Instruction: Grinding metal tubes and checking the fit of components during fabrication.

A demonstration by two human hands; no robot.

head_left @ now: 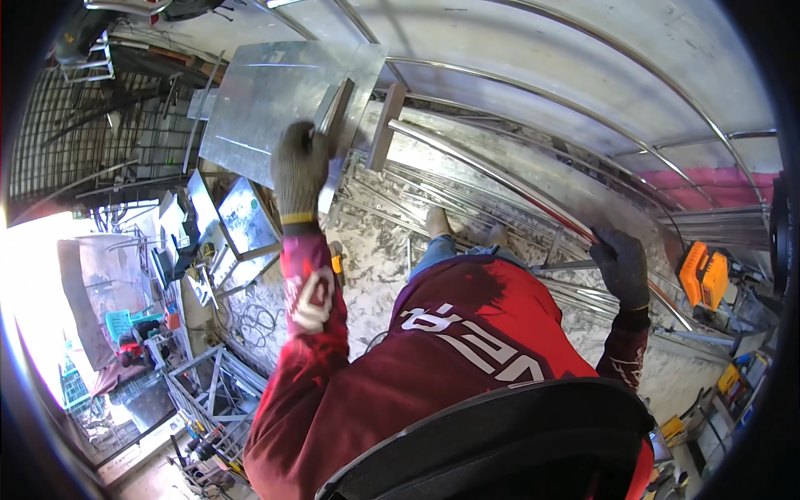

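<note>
While my left hand [300, 171] clasped a short metal bar [339, 110], my right hand [622, 265] around 1 long tube [500, 174].

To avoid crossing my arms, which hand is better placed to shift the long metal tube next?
Probably your right hand: it grips the long metal tube, while your left hand is away over the metal sheet.
</note>
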